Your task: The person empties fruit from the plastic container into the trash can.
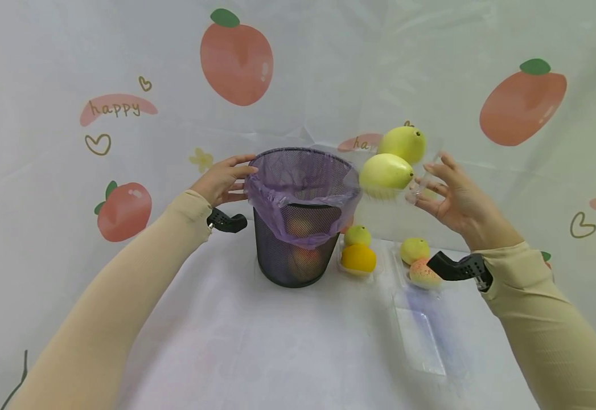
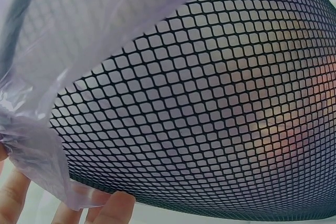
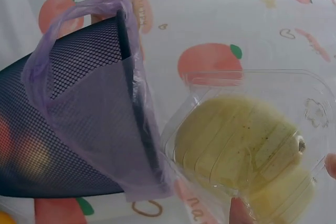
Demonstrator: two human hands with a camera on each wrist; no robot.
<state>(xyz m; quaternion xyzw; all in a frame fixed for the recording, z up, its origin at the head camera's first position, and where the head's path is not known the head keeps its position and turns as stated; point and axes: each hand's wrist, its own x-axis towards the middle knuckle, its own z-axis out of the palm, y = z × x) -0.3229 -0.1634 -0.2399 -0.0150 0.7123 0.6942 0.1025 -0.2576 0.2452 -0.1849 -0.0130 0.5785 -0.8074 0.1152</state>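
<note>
Fingers of my left hand [image 1: 224, 179] lie extended against the left rim of a black wire-mesh bin [image 1: 272, 245]. A thin purple bag [image 1: 277, 213] lines the bin and folds over its rim. Blurred reddish and yellow fruit [image 2: 283, 135] shows through the mesh. My right hand [image 1: 456, 196] holds a clear plastic clamshell container [image 3: 315, 93] by its edge, raised just right of the bin's mouth. Inside it sit two large pale yellow-green fruits that look like mangoes, one paler [image 1: 385, 172] and one behind [image 1: 404, 143].
Right of the bin, a clear tray holds an orange [image 1: 358, 259] and a yellow-green fruit [image 1: 357, 236]. Farther right lie a speckled peach [image 1: 424, 274] and another yellow-green fruit [image 1: 414, 250]. A clear plastic lid [image 1: 420, 341] lies on the white tabletop before them. A fruit-printed cloth [image 1: 298, 68] hangs behind.
</note>
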